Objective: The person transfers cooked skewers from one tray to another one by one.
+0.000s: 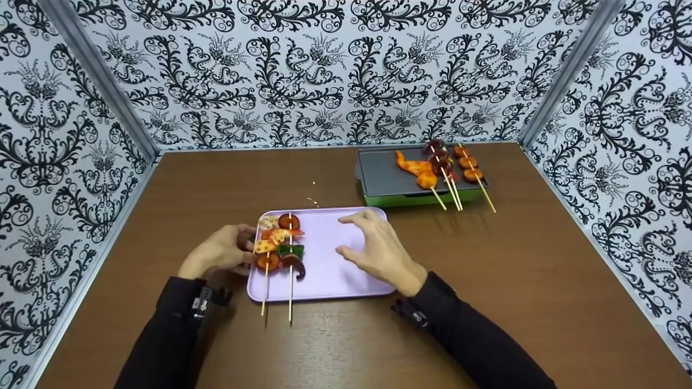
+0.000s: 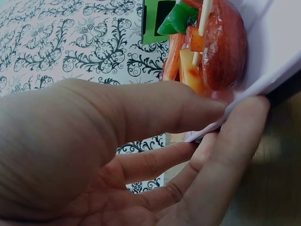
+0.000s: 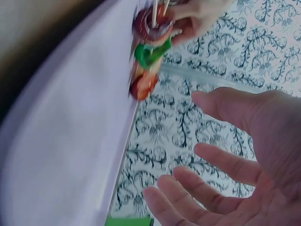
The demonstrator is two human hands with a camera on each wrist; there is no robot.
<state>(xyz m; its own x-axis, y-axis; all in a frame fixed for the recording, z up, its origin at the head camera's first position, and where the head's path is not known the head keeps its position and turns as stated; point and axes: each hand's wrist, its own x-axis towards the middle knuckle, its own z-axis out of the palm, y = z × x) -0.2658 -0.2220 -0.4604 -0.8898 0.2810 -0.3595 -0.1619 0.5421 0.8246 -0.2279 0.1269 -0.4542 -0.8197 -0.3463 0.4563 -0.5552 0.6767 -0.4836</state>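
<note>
Black sleeves lie nearest the camera in the head view. The left hand pinches the left rim of a lilac tray, whose long axis runs from side to side. Two loaded skewers lie side by side at the tray's left end, long axes pointing toward the person, stick ends past the near rim. The left hand is just beside them; the right hand is farther off, over the tray's right end, thumb and fingers parted, with bare tray between. It is also nearer the green grill, which bears more skewers at the far right. Beneath is a brown table, enclosed by scroll-patterned walls.

From the left wrist, thumb and fingertips grip the rim, food just beyond.

From the right wrist, the fingers are spread, holding nothing, apart from the tray; the skewers show past its far side.
</note>
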